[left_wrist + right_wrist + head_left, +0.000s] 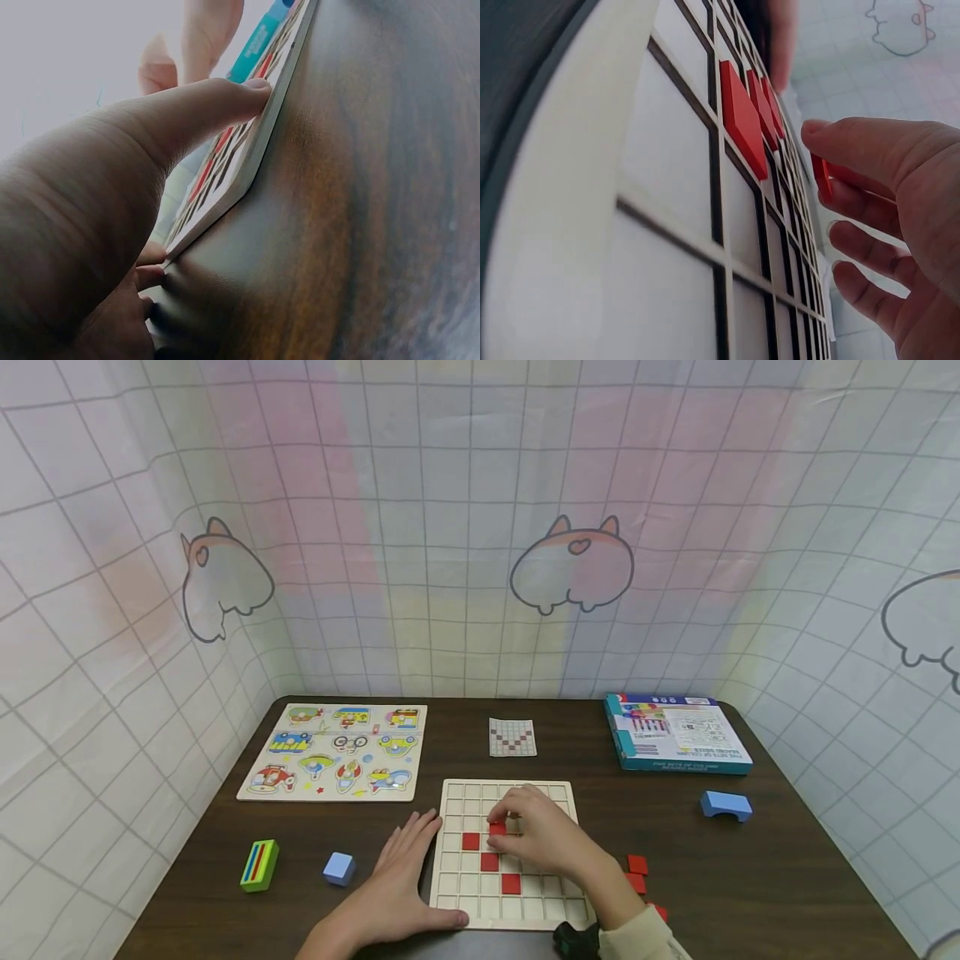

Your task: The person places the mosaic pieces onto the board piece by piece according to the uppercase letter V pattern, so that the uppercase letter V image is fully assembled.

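Note:
A pale wooden grid board [461, 902] lies in front of me. Three red square tiles sit in its cells, among them a red tile [511, 883] close to the near edge. My right hand [542, 835] is over the board's middle and pinches another red tile [822, 177] between thumb and fingers, tilted above the grid in the right wrist view. My left hand [401, 885] lies along the board's left side with fingers extended. Its thumb [217, 105] rests on the near left edge of the board.
Loose red tiles [637, 865] lie right of the board, partly behind my right forearm. A small pattern card [513, 738] is beyond it. Around stand a vehicle puzzle [322, 785], a flat box [682, 739], a blue arch block [726, 805], a blue cube [339, 868] and a green striped block [259, 865].

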The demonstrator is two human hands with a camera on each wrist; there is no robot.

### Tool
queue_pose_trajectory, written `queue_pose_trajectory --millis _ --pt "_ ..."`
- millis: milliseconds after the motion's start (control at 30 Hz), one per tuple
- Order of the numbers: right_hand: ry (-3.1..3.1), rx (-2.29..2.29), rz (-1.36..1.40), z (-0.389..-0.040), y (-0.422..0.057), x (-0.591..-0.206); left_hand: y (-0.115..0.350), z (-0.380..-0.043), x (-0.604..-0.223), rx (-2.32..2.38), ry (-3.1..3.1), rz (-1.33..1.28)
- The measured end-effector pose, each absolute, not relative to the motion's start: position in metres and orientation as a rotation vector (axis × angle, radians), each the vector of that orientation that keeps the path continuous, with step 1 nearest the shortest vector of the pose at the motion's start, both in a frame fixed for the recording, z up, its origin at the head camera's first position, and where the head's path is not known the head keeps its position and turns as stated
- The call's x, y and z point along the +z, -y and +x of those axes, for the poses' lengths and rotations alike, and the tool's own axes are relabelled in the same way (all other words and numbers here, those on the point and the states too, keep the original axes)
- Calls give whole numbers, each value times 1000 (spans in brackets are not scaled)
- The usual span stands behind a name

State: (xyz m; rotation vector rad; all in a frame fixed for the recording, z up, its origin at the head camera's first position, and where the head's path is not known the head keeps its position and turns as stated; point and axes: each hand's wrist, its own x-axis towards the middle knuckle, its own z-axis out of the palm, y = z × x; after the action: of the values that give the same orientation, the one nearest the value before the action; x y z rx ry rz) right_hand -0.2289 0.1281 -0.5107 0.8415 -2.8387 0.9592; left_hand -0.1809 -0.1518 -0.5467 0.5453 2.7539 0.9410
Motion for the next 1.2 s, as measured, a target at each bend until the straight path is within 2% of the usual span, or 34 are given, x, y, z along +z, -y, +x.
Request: queue_pose_trajectory --millis 1200 --pt "2842 806 930 -250 -78 -512 152 -179 -547 974 -2760 543"
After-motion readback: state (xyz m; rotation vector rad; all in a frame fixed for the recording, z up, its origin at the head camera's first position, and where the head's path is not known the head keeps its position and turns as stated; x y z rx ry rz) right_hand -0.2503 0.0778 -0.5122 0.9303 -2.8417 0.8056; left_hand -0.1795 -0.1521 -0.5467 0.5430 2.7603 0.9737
